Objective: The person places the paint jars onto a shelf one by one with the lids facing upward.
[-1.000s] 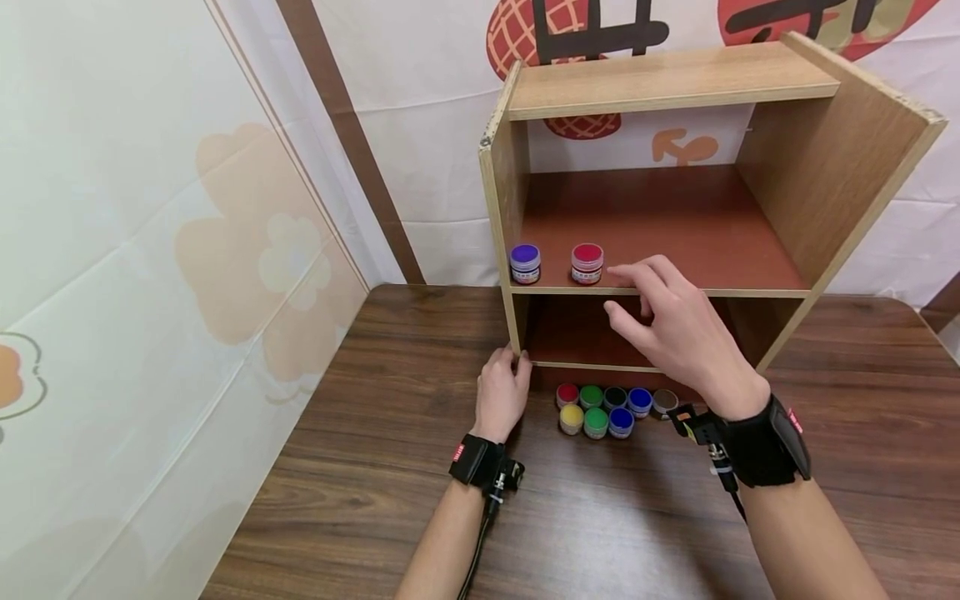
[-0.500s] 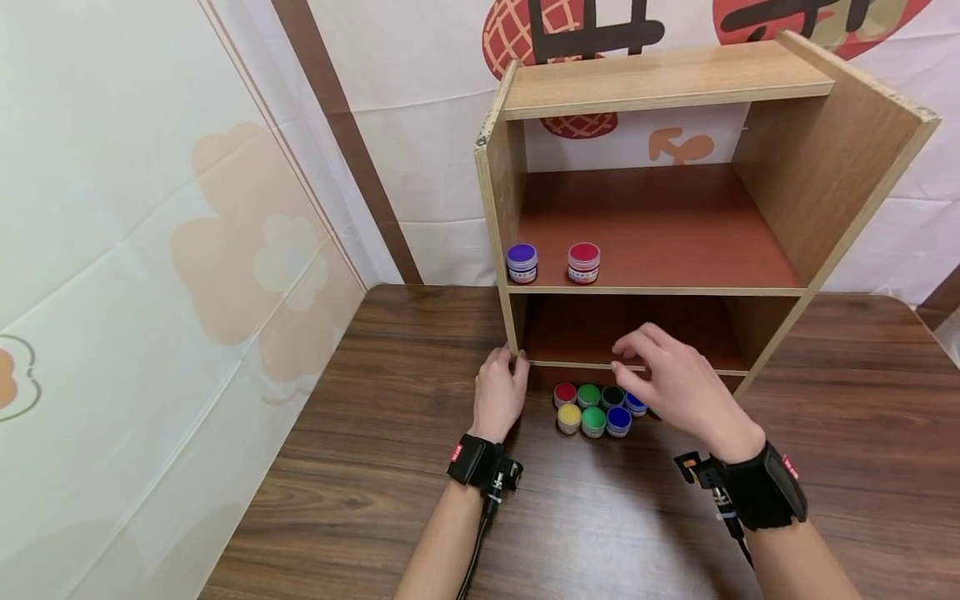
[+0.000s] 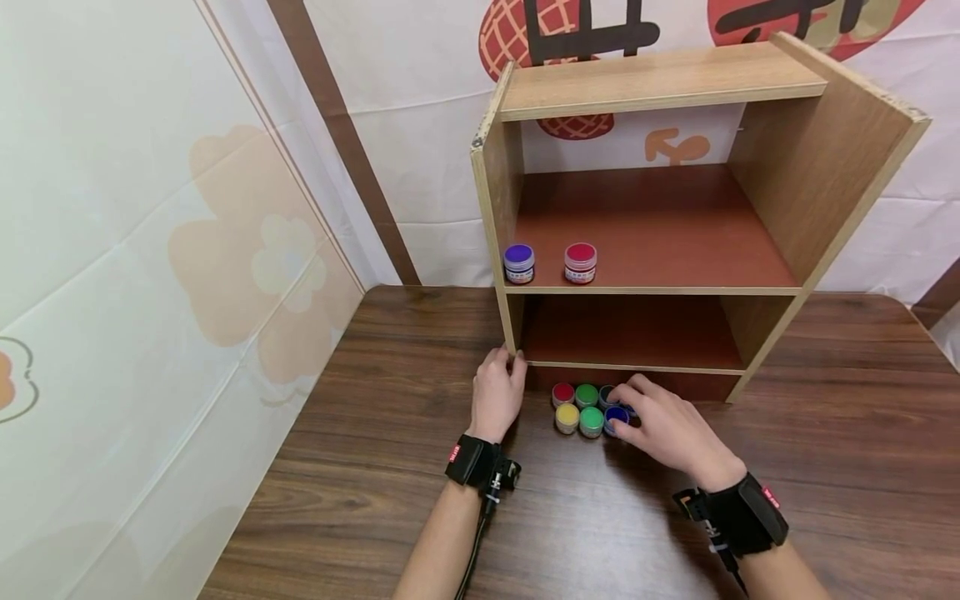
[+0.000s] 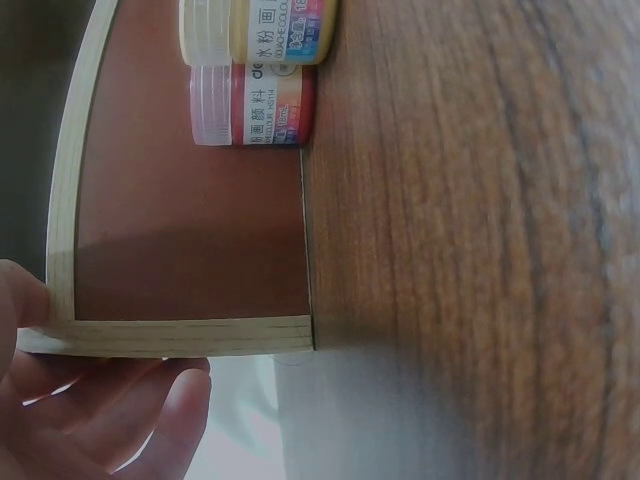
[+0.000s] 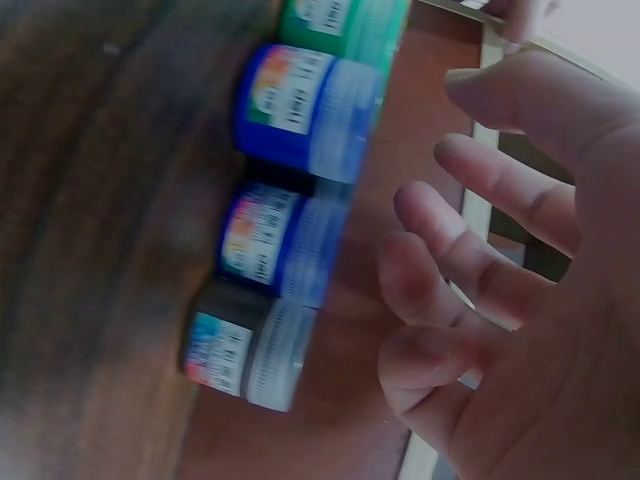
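My left hand [image 3: 497, 396] grips the lower front corner of the wooden shelf unit [image 3: 847, 142], thumb on the inner side and fingers outside its left panel. My right hand [image 3: 675, 429] is over the right end of two rows of small gouache paint jars standing on the table before the shelf. Its fingers are apart and bent, with nothing between them; the thumb is beside the front blue jar [image 3: 617, 417]. The right wrist view shows that hand above a second blue jar [image 5: 265, 240] and a brown-grey jar [image 5: 245, 345], which the hand mostly hides in the head view.
Red [image 3: 563, 394], yellow [image 3: 567, 419] and two green jars fill the left of the rows. A purple-lidded jar [image 3: 519, 263] and a red-lidded jar [image 3: 581, 263] stand on the middle shelf's front left. The dark wood table [image 3: 360, 467] meets a printed curtain behind.
My right hand has come down from beside the red-lidded jar on the middle shelf to the jars on the table. My left hand has stayed on the shelf's corner.
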### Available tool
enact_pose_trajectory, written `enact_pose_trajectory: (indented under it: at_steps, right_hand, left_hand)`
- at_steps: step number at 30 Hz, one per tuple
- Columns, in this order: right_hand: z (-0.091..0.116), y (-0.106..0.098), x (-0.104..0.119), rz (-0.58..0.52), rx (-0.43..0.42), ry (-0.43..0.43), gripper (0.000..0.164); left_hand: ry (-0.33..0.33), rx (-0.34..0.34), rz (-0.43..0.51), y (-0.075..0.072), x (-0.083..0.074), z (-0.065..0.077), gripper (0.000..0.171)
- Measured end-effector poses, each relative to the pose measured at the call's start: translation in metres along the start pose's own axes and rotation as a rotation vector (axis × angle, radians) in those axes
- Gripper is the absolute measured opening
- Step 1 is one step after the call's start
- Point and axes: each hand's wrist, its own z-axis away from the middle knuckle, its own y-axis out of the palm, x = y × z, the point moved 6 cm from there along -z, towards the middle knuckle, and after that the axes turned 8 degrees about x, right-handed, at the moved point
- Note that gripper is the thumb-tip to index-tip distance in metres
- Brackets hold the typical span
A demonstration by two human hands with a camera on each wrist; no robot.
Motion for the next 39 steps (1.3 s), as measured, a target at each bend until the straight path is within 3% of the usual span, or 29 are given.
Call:
enact_pose_trajectory:
  at_steps: [19, 39]
  right_hand:
    - [0.002, 0.016, 0.001, 0.152, -0.017, -0.025, 0.035]
    - [0.002, 0.019, 0.001, 0.177, -0.054, -0.054, 0.034]
  left_hand:
    - [0.007, 0.009, 0.010, 0.000, -0.001, 0.000, 0.022]
    - [-0.013, 0.018, 0.010, 0.000, 0.002, 0.000, 0.023]
